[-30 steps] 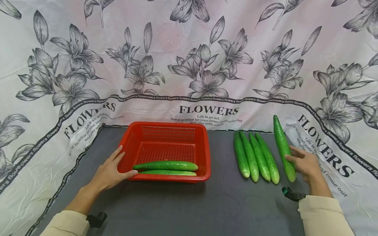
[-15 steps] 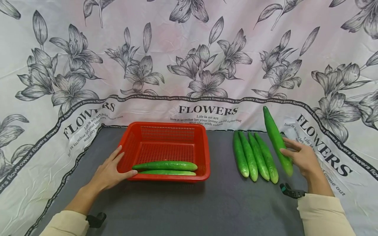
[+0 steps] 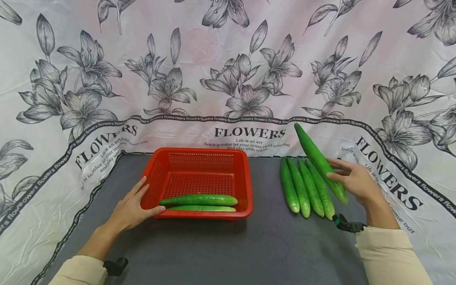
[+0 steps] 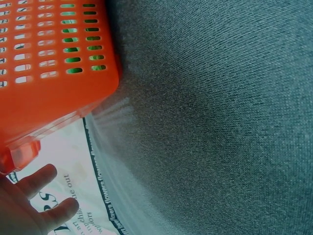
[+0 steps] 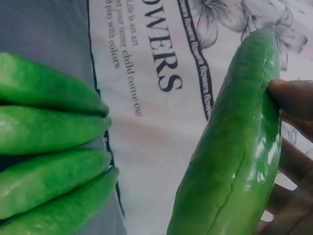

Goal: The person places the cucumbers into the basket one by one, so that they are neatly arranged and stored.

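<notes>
Flower-printed cloth [image 3: 194, 31] backs the gray surface [image 3: 270, 249], where four cucumbers [image 3: 298, 188] lie side by side. The left hand [image 3: 130, 209] spreads a wide grip at the red basket [image 3: 203, 215], seemingly steadying it; the right hand [image 3: 358, 182] pinches another cucumber [image 3: 313, 153], raised aslant near the row, apparently to clear it.

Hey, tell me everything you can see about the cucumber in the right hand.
The long, slender, glossy green cucumber tapers toward its far end and looks paler at its near end. A thin, seam-like line runs lengthwise along its smooth-looking skin in the right wrist view. It looks whole. The right hand holds it between thumb and fingers, slanted with its far end toward the person's left. It is raised, apart from the row of four green cucumbers.
</notes>
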`<state>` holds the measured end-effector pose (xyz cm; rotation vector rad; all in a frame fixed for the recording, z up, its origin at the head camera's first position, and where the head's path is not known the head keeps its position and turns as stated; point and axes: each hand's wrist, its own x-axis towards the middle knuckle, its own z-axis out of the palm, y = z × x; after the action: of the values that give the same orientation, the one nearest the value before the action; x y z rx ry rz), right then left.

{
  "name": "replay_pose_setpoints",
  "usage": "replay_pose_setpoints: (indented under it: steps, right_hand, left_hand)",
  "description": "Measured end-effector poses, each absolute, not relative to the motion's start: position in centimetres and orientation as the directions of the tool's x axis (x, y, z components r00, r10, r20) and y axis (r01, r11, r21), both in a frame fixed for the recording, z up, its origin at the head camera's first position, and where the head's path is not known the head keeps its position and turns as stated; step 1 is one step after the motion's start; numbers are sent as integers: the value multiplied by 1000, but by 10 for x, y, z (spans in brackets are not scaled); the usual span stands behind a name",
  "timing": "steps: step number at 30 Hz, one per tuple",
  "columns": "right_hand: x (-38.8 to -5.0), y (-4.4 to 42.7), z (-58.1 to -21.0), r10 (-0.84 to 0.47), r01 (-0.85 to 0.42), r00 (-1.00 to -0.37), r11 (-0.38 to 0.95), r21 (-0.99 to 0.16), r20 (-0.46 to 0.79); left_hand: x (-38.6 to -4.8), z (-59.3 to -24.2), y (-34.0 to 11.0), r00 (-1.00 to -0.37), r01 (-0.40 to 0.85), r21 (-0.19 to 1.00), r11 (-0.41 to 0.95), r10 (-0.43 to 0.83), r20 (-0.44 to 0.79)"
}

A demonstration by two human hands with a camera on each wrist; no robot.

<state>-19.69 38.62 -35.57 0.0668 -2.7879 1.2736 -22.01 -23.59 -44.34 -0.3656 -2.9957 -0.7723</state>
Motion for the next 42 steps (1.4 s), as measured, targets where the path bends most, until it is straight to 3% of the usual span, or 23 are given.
replay_pose_setpoints:
  steps: [25,42]
  right_hand:
    - [-209,329,-309,-172,-236,-972,718,-655,163]
    - [-230,275,-293,-343,-398,-912,619,-677,223]
  left_hand:
    - [-219,-445,-236,-971,236,477,847,218,94]
    - [-219,-443,-234,-971,239,474,848,224,88]
